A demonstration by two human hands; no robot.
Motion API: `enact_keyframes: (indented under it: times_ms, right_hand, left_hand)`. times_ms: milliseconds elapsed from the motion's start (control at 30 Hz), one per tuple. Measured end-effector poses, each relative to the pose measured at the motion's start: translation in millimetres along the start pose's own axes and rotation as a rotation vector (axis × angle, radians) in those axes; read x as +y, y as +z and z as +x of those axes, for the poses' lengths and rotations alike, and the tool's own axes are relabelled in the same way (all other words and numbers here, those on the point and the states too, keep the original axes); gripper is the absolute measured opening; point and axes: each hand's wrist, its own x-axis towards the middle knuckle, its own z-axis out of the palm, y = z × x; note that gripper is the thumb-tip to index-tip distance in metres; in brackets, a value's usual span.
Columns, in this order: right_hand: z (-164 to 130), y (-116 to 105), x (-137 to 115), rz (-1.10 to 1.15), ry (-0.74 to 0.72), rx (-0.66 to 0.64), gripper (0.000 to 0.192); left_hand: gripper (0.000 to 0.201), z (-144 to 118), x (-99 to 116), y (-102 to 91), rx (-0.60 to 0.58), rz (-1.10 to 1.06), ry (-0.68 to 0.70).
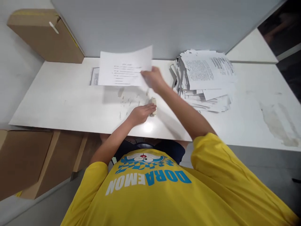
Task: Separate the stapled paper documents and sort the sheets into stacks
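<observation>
Paper sheet (124, 67), in the head view: we hold it above the worktop (70, 103), fingers of our right hand (154, 79) clamped on its right side. Fingers of our left hand (140, 115) lie over a small cream block (153, 100); gripping or not, we cannot tell. Right of these fingers sits a paper stack (204, 70).
</observation>
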Motion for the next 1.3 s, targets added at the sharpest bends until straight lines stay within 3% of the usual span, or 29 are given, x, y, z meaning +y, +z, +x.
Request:
enact_keyframes:
  times_ms: [100, 167, 233, 367, 533, 700, 867, 967, 1067, 1200, 1300]
  right_hand:
    - [44.7, 75.6, 39.8, 0.032, 0.114, -0.135, 0.031]
    - [69.4, 107.7, 54.8, -0.062, 0.147, -0.142, 0.030]
    - [87.2, 125.9, 62.0, -0.179, 0.109, -0.123, 0.028]
    - [97.6, 137.2, 65.7, -0.348, 0.009, -0.080, 0.022]
    - [90.5, 145.9, 61.8, -0.498, 0.120, -0.076, 0.044]
    - [90.4, 158.4, 57.2, -0.541, 0.105, -0.129, 0.055]
    - [81.0, 160.3, 57.7, -0.505, 0.087, -0.047, 0.059]
    - [78.0, 143.2, 57.5, -0.444, 0.144, 0.023, 0.067]
    - [79.2, 96.4, 53.9, -0.437, 0.104, 0.079, 0.069]
    - [55.8, -16.3, 44.5, -0.649, -0.155, 0.168, 0.070]
    - [5.8, -104.1, 46.9, -0.885, -0.148, 0.267, 0.071]
  left_hand:
    - [0.049, 0.4, 0.0, 0.6, -0.051, 0.013, -0.021]
    - [0.047, 0.0, -0.4, 1.1, -0.105, 0.046, -0.045]
    - [0.043, -0.5, -1.4, 2.0, -0.157, 0.081, -0.058]
    - [0.037, -0.8, -4.2, 5.4, -0.184, 0.095, -0.044]
    - [0.037, -3.1, -6.5, 10.2, -0.192, 0.066, -0.048]
    - [0.031, -6.9, -7.8, 12.2, -0.199, 0.056, -0.085]
    - [0.031, -8.8, -12.4, 13.7, -0.209, -0.026, -0.130]
    - [0.031, -7.1, -14.4, 11.1, -0.171, -0.080, -0.059]
    - [0.036, -3.1, -14.8, 4.9, -0.111, -0.105, 0.035]
    - [0.046, 2.0, -12.2, -3.8, -0.036, -0.130, 0.070]
    - [0.043, 5.0, -8.8, -7.4, -0.053, -0.130, 0.055]
